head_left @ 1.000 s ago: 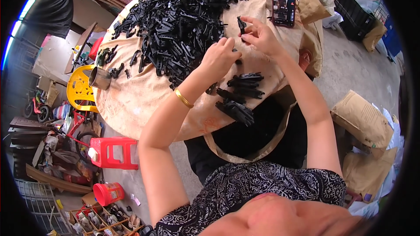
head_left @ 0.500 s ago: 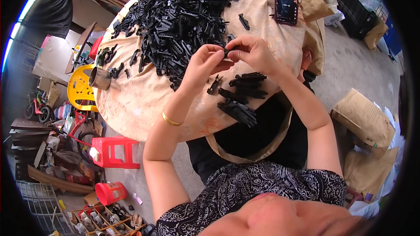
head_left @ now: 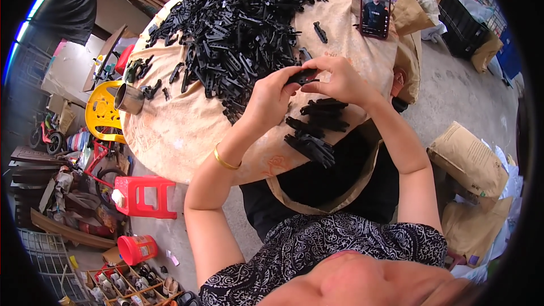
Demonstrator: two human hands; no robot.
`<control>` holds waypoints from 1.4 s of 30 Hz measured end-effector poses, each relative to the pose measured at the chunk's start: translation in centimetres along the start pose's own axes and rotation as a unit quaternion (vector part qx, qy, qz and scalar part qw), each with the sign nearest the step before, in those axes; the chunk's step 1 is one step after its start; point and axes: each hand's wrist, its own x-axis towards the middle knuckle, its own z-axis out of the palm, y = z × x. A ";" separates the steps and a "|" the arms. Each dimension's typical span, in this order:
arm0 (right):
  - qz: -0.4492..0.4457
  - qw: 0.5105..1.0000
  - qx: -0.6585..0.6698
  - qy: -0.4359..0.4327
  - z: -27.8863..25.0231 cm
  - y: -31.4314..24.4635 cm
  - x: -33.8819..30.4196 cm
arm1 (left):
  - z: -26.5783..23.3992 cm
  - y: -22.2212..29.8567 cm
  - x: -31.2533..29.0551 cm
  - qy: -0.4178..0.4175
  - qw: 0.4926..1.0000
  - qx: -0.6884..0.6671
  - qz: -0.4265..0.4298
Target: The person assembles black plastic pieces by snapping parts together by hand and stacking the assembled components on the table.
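Between both hands, over the near right part of the cloth-covered table, is a narrow black plastic clip (head_left: 302,77). My left hand (head_left: 273,95) pinches its left end with thumb and fingers. At the other end, the thumb and bent fingers of my right hand (head_left: 335,79) close on it. Fingers partly hide the piece. Just below my hands, similar black clips lie side by side in small bunches (head_left: 310,147). A large heap of loose black clips (head_left: 226,28) covers the table beyond my left hand.
A phone (head_left: 374,8) leans upright against a metal cup at the far right. Another metal cup (head_left: 130,100) lies tipped at the left edge. An open paper bag (head_left: 317,208) sits at my lap below the table edge (head_left: 249,174). A red stool (head_left: 146,197) stands left.
Both hands have shifted slightly right and nearer, and my left fingers are less curled. More of the black clip shows between them. The single clip beneath my left hand is out of sight.
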 end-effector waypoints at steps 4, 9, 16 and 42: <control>0.001 1.000 0.020 0.019 0.0 -0.1 -0.2 | 0.1 0.6 0.1 0.003 1.000 -0.002 0.014; -0.053 0.993 -0.093 0.045 0.0 -0.4 -0.8 | 0.4 0.9 0.2 0.004 1.000 -0.017 -0.026; -0.029 0.997 -0.027 -0.063 -1.9 1.6 -0.6 | 1.0 -0.3 0.2 -0.018 0.997 -0.070 -0.023; -0.143 0.987 -0.079 -0.005 0.9 0.6 2.9 | -3.5 -2.7 1.0 -0.044 0.898 -0.332 -0.285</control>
